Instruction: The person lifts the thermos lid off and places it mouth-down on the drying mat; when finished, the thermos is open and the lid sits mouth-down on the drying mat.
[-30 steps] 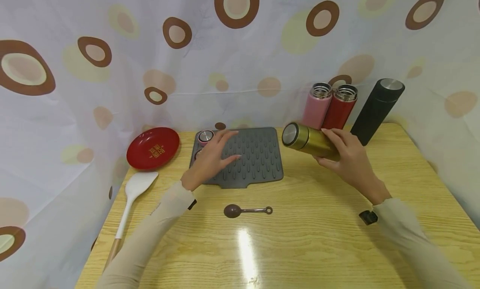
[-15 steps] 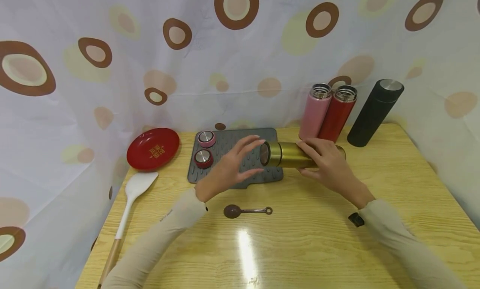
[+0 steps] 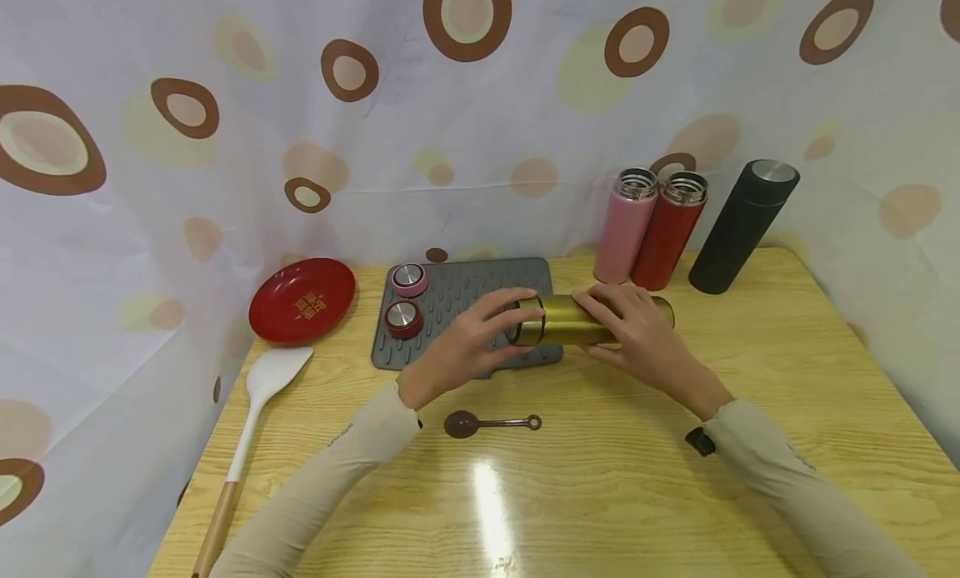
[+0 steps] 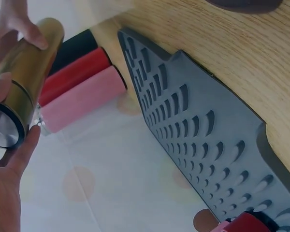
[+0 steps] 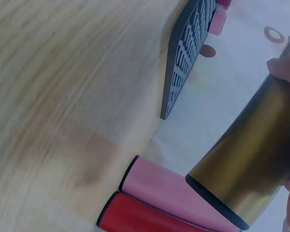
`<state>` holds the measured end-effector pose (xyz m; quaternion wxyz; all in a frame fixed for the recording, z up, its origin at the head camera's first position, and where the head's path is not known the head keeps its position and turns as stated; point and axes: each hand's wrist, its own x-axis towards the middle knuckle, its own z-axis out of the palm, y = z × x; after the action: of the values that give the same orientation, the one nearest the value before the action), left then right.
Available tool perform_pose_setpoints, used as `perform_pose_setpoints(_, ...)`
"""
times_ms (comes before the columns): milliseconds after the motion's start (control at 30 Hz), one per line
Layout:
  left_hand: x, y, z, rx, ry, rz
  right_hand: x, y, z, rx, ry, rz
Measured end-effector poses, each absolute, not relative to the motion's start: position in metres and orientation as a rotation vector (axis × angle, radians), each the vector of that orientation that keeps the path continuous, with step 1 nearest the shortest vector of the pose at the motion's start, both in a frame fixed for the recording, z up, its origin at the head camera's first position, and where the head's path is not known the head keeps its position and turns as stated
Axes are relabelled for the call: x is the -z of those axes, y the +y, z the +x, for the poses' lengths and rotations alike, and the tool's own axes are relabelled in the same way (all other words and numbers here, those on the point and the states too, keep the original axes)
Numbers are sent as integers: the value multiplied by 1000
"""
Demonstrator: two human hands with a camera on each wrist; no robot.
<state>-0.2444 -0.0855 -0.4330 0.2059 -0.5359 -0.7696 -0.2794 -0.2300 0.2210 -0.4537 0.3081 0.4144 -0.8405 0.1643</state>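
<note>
A gold thermos [image 3: 562, 321] lies on its side in the air, its capped end toward the left, overlapping the right part of the mat in the head view. My right hand [image 3: 637, 336] grips its body from above, thumb on the near side. At the other end, my left hand [image 3: 480, 332] has thumb and fingers around the lid [image 3: 531, 333]. The lid's steel top shows between the fingers in the left wrist view, where the gold thermos [image 4: 34, 72] is tilted. The black-edged base of the gold thermos [image 5: 256, 150] points away from my right hand in the right wrist view.
A pink bottle [image 3: 622, 228] and a red bottle [image 3: 667, 232], both uncapped, stand at the back beside a black thermos [image 3: 742, 228]. Pink [image 3: 409, 280] and red lids [image 3: 403, 320] sit on the grey mat [image 3: 487, 278]. A red plate [image 3: 300, 299], white spatula [image 3: 255, 395] and brown spoon [image 3: 487, 424] lie around.
My right hand has brought the gold thermos left and downward, levelling it. My left hand has moved right from over the mat and now holds the lid end.
</note>
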Motion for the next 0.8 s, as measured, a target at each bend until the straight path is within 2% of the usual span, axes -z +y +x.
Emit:
perform_pose_setpoints(167,434,-86,-240,907,-2254,-1400,460,219,-230,-442,-2231,1091)
perform_pose_setpoints(333,439,-83,-236,1279,-2412,-1141,460,215,-231,-356,-2197,1072)
perform_pose_setpoints(467,439,-82,-235,1396,-2501,-1000,460,213,-232,-307,-2174,1049)
perform_pose_setpoints(633,437,-81,-235,1349,-2558,-1024,460,213,-232,-324,-2173,1029)
perform_pose_setpoints(800,439,-84,-236,1061,-2503,-1192,460,214,-231,-349,-2190,1020)
